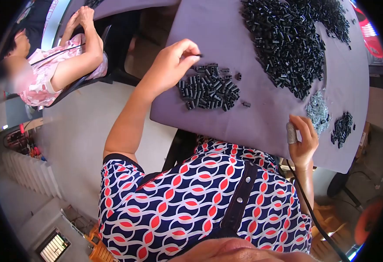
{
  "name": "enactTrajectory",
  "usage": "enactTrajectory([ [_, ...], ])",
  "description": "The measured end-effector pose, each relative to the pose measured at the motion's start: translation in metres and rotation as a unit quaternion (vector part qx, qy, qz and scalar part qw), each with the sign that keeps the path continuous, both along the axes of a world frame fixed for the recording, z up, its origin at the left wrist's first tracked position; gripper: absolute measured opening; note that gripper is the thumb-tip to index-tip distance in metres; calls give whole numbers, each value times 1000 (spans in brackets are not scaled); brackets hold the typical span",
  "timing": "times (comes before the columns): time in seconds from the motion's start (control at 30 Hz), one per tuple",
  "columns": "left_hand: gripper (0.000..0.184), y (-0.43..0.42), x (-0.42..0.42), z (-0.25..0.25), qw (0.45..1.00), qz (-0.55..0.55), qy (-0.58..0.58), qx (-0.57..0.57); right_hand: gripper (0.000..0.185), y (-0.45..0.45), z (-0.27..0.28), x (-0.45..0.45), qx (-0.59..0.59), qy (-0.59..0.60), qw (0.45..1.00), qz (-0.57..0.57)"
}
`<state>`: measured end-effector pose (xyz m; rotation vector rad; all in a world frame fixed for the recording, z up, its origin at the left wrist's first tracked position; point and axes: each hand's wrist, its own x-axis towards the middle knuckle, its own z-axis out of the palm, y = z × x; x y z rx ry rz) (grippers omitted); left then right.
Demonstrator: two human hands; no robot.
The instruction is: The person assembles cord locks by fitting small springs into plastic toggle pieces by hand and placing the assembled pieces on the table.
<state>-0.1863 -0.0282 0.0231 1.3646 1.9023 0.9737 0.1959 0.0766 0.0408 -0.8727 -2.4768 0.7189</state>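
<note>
My left hand [176,63] is closed in a pinch, with the end of a small black piece [200,55] showing past the fingertips. Just below that hand lies a small pile of short black plastic tubes [209,88] on the cloth-covered table. My right hand [304,140] is above the table's near edge, with a grey cover [291,133] on one digit. Its fingertips come together; whatever is between them is too small to make out. Beside this hand lies a pile of small clear pieces [317,112].
A large heap of black tubes [287,48] covers the table's far right. Small black pieces [342,129] form another pile at right. A person in a pink patterned top [38,72] sits at far left. A black cable [310,205] runs by my right arm.
</note>
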Motion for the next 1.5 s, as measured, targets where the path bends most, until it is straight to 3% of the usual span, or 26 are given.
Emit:
enactTrajectory([
  [0.07, 10, 1, 15, 14, 948, -21, -316, 26, 39, 6, 8, -23, -65, 18, 996, 50],
  [0.17, 24, -9, 64, 34, 903, -54, -426, -28, 59, 5, 34, -76, -128, 24, 983, 133],
  [0.27, 50, -18, 97, 31, 876, -50, -474, -66, 51, -3, 25, -102, -113, 69, 957, 259],
  [0.43, 53, -33, 92, 41, 882, -80, -439, -154, 36, -8, 15, -95, -136, 16, 948, 286],
  [0.5, 31, -40, 71, 43, 964, -75, -253, -23, 31, -11, 14, -89, -235, 20, 951, 202],
  [0.53, 26, -39, 60, 35, 984, 2, -180, 15, 27, -10, 14, -87, -251, 8, 956, 150],
  [0.6, 18, -26, 24, 20, 995, 51, 62, 60, 26, -7, 14, -80, -295, 8, 952, 84],
  [0.67, 18, -25, 4, 4, 988, -2, 145, 56, 26, -4, 10, -75, -287, 13, 955, 73],
  [1.0, 14, -1, -1, -10, 971, -92, 220, 23, 24, -4, 7, -68, -262, 27, 964, 30],
  [1.27, 12, 9, -12, -3, 975, -145, 165, 9, 20, 0, 9, -64, -243, 5, 969, 45],
  [1.33, 11, 9, -2, 12, 991, -92, 83, -44, 18, 0, 3, -61, -470, 98, 876, -39],
  [1.37, 10, 8, 8, 20, 994, -98, 53, -19, 16, 7, 1, -58, -535, 114, 837, -11],
  [1.47, 11, 0, 57, 35, 987, -142, 42, 56, 22, 19, -7, -69, -616, 198, 755, 109],
  [1.5, 11, -1, 73, 37, 985, -155, 18, 67, 25, 20, -7, -75, -651, 166, 736, 84],
])
